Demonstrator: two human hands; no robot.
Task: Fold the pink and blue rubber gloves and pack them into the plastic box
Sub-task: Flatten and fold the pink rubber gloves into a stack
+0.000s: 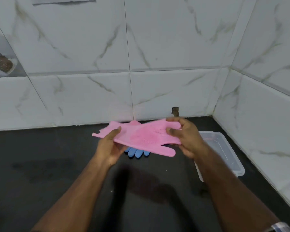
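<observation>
Both forearms reach forward over the dark desk (40,173), each hand's grip clamped on the pink glove (141,136): the left hand (110,148) pinches its left edge, the right hand (185,136) its right end. Held flat above the desk, the pink glove partly covers the blue glove (136,152) lying beneath. Right of both sits the clear plastic box (224,148), near the tiled wall (157,47).

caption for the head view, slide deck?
Both hands hold the pink glove above the counter; blue glove beneath, plastic box at right.
</observation>
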